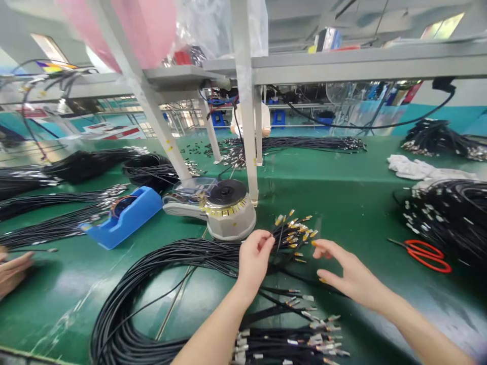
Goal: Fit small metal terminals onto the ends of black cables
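My left hand (254, 258) is closed in a pinch on a black cable, at the near side of a bunch of cable ends (292, 230) with yellow tape on them. Most of the pinched cable is hidden by the fingers. To the right of that bunch, my right hand (344, 271) is open, thumb and fingers apart, with yellow showing at the fingertips. A big loop of black cables (114, 309) curves round to the left of my arms. Below my hands lie more cable ends with pale connectors (289, 344).
A round tape dispenser (232, 223) with yellow tabs stands behind my left hand. Left of it is a blue tape dispenser (129, 215). Red-handled scissors (428, 256) and a cable coil (456, 213) lie right. A co-worker's hand (13, 271) is at the left edge. Shelf posts (247, 126) rise ahead.
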Motion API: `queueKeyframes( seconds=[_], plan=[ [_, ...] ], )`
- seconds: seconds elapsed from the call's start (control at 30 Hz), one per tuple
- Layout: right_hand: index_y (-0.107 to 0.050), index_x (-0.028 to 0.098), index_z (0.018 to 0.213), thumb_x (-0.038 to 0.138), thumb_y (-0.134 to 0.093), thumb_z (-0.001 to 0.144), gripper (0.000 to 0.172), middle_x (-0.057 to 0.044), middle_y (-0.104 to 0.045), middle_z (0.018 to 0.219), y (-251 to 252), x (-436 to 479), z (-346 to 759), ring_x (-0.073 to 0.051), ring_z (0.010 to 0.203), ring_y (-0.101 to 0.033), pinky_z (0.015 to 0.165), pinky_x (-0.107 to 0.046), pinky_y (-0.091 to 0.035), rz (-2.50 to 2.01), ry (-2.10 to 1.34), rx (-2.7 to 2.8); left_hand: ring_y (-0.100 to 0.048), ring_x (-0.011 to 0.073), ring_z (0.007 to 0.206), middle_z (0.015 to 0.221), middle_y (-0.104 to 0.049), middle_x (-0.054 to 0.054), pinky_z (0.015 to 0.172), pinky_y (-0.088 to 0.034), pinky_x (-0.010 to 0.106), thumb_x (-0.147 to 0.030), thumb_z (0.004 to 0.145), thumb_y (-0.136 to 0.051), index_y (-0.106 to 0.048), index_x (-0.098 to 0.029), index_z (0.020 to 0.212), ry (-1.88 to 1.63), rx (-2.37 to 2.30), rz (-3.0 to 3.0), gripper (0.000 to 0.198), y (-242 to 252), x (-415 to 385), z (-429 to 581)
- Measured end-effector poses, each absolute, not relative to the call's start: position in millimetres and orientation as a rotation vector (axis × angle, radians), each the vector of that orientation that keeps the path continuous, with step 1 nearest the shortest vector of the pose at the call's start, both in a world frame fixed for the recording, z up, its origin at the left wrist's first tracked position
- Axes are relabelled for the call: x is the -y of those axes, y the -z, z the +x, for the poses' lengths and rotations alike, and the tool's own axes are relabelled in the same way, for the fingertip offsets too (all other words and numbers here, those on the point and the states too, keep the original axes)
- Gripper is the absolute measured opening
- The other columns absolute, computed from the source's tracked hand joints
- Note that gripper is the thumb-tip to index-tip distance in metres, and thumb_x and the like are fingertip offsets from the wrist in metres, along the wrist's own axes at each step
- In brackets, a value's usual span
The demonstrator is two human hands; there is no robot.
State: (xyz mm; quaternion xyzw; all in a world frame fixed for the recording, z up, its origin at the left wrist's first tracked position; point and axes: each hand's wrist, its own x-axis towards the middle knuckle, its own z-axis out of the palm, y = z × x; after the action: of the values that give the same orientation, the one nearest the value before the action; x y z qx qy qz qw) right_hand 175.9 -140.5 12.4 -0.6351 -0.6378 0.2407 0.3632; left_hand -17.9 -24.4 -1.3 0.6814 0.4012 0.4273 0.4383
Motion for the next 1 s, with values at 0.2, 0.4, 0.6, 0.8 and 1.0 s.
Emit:
queueKeyframes(
  seconds=[0.2,0.4,0.6,0.8,1.0],
  plan=[
    [-0.046,0.025,0.119,0.014,-0.046,0.077,0.043,-0.006,-0.056,0.090,28,164,193,-0.024,0.085,-0.051,0.078,-0.036,-0.041,-1.756,-0.536,1.872,-0.051,0.0133,0.080,0.085,-0.051,0.001,0.074,-0.042,0.026,-0.014,0.071,-0.053,-0.051,-0.020,0.101,-0.962,-0.775,1.905,0.030,11,34,-8],
    [-0.041,0.022,0.122,0.013,-0.044,0.077,0.046,0.001,-0.056,0.073,31,132,211,-0.019,0.066,-0.053,0.064,-0.027,-0.041,-1.719,-0.506,1.852,-0.051,0.0125,0.069,0.073,-0.054,0.000,0.068,-0.041,0.024,-0.017,0.076,-0.051,-0.060,-0.019,0.078,-0.453,-0.509,2.360,0.010,8,50,-9],
    [-0.048,0.024,0.118,0.009,-0.049,0.069,0.052,0.003,-0.057,0.068,11,135,241,-0.014,0.053,-0.050,0.051,-0.022,-0.037,-1.699,-0.757,1.813,-0.051,0.0164,0.090,0.097,-0.056,0.004,0.081,-0.040,0.027,-0.016,0.078,-0.049,-0.057,-0.020,0.101,-0.349,-0.517,2.499,0.025,14,51,-5],
    [-0.043,0.019,0.114,0.022,-0.056,0.076,0.040,-0.001,-0.060,0.075,-29,145,247,-0.017,0.058,-0.056,0.057,-0.028,-0.044,-1.456,-0.892,1.425,-0.051,0.0139,0.074,0.080,-0.056,0.002,0.070,-0.041,0.025,-0.016,0.079,-0.047,-0.058,-0.019,0.089,-0.473,-0.554,2.394,0.016,13,52,-1],
    [-0.034,0.023,0.122,0.020,-0.053,0.080,0.046,0.000,-0.060,0.073,-65,136,171,-0.016,0.056,-0.058,0.055,-0.028,-0.047,-1.196,-0.965,1.483,-0.051,0.0186,0.096,0.101,-0.055,0.006,0.086,-0.038,0.035,-0.021,0.077,-0.054,-0.041,-0.021,0.114,-0.899,-0.443,1.739,0.039,-6,67,3]
  ],
)
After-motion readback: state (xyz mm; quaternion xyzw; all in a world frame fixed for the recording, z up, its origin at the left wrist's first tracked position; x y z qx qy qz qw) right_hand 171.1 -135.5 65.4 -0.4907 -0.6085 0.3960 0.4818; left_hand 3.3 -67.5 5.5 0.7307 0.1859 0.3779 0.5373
